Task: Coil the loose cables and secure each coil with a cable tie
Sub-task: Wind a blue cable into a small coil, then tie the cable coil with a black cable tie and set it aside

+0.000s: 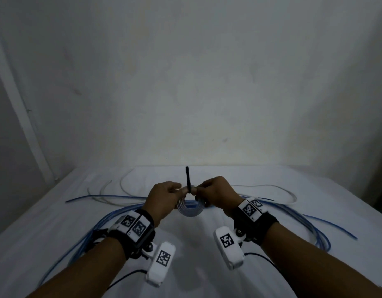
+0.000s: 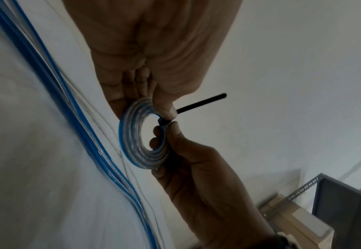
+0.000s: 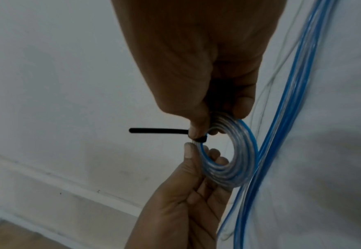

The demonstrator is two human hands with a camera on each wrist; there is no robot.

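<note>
1. Both hands, left hand [image 1: 164, 195] and right hand [image 1: 216, 193], pinched one coil [image 1: 189, 209] above the desk [image 1: 196, 244].
2. Black cable tie [image 1: 187, 178] encircled it, tail projecting upward; apparently untrimmed.
3. Loose blue cables [image 1: 314, 222] remained uncoiled.

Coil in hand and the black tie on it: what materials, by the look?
Coil: looks like clear flexible plastic tubing or sheathing with a blue stripe; glossy, light shows through the turns. Cable tie: probably nylon; matte black, its free tail standing out straight and stiff.
</note>
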